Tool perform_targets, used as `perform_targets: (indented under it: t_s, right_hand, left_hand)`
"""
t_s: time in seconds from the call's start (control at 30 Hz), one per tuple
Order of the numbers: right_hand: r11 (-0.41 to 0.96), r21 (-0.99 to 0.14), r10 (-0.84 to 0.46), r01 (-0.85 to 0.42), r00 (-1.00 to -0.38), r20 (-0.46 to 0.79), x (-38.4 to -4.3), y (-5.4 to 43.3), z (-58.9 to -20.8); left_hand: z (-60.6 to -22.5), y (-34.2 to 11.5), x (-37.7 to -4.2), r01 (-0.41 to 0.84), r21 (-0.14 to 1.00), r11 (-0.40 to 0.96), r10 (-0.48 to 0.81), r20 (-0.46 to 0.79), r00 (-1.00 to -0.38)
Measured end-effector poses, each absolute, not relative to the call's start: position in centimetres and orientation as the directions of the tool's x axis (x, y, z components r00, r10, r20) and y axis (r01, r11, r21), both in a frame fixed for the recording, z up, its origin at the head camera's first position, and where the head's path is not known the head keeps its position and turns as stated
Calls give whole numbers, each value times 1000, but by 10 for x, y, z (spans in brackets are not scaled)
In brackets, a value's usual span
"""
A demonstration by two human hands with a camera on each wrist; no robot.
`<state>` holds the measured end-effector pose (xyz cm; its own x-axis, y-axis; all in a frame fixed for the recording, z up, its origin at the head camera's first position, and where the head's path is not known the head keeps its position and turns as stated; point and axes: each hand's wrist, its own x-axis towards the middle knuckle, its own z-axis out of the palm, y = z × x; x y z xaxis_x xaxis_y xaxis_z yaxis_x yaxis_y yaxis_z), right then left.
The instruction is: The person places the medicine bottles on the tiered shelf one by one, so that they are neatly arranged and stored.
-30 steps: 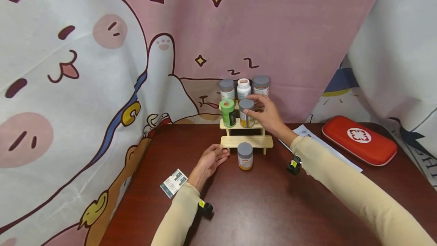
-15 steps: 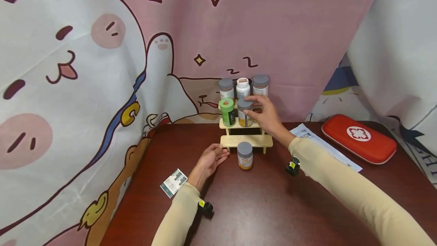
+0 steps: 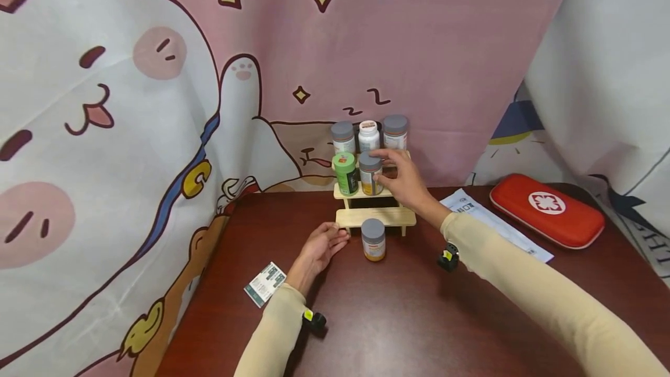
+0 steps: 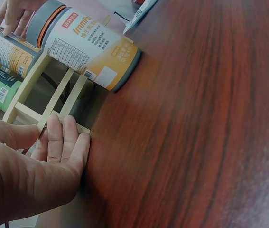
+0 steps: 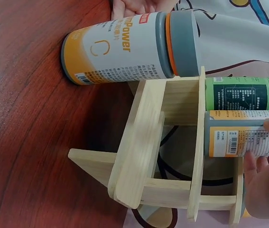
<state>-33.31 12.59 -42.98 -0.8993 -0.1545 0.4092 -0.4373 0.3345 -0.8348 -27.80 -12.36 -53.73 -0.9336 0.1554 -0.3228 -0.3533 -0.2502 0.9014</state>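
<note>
On the middle step of a pale wooden tiered stand [image 3: 377,216], my right hand [image 3: 405,179] holds a grey-lidded supplement bottle [image 3: 371,174] between thumb and fingers. Close by its left side is a green bottle [image 3: 346,174], both upright. In the right wrist view, fingers [image 5: 267,175] reach round the lower side of the held bottle [image 5: 241,140]. My left hand [image 3: 320,248] pinches the stand's front left end; the left wrist view has the thumb and fingertips at the wooden frame [image 4: 56,102]. Another grey-lidded bottle [image 3: 374,241] stands on the table before the stand.
The top step carries two grey-lidded bottles [image 3: 343,137] [image 3: 395,131] and a white bottle [image 3: 369,136] between them. A red zip case [image 3: 546,211] and a paper sheet [image 3: 497,228] lie to the right. Left on the table [image 3: 366,330] is a small printed card [image 3: 264,284].
My right hand has shifted the held bottle slightly left, nearer the green bottle. The left hand stays at the stand's end. The head view has turned a little.
</note>
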Motion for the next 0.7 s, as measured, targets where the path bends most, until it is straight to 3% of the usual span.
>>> perform_targets:
  t_s: [0.3, 0.5, 0.7]
  right_hand:
    - [396, -801, -237, -449, -893, 383, -321, 134, -420]
    - [503, -696, -251, -513, -857, 450, -309, 138, -412]
    - [501, -645, -298, -577, -814, 498, -291, 139, -413]
  left_hand:
    - [-536, -122, -277, -357, 902, -244, 153, -328, -932]
    - [-536, -122, -277, -361, 901, -242, 157, -330, -931]
    - [-539, -121, -278, -359, 903, -236, 150, -331, -932]
